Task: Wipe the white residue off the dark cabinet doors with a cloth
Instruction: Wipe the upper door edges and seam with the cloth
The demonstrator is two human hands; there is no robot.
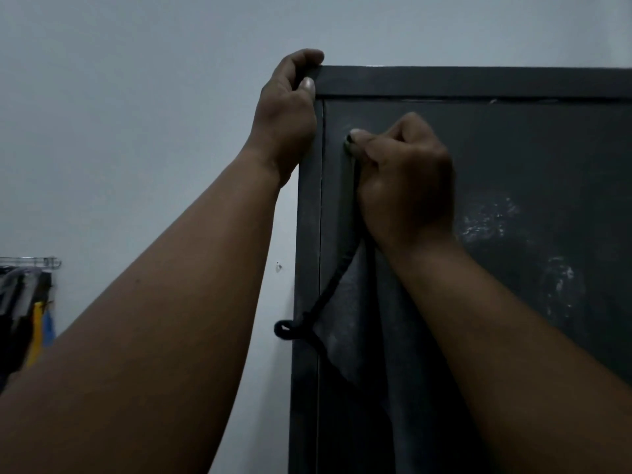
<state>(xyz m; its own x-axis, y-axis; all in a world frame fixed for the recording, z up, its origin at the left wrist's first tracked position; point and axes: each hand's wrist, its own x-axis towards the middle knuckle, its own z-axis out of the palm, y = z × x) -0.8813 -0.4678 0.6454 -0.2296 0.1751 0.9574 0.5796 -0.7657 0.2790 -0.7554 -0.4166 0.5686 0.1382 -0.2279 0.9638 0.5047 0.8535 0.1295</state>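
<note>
Head cam, close, tilted up at cabinet [478, 82] top-left corner.

Pretty dim shot overall, with a cold bluish cast and flat, soft light, no hard shadows or glare. The forearms look dark and underexposed. Everything's a bit soft and grainy, and the clothes rack [24, 302] at the left edge is smeared and blurry.

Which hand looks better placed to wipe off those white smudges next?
The right hand, probably. It grips the dark cloth against the cabinet door, and the white residue lies just beside it. The left hand grips the cabinet's top corner.
</note>
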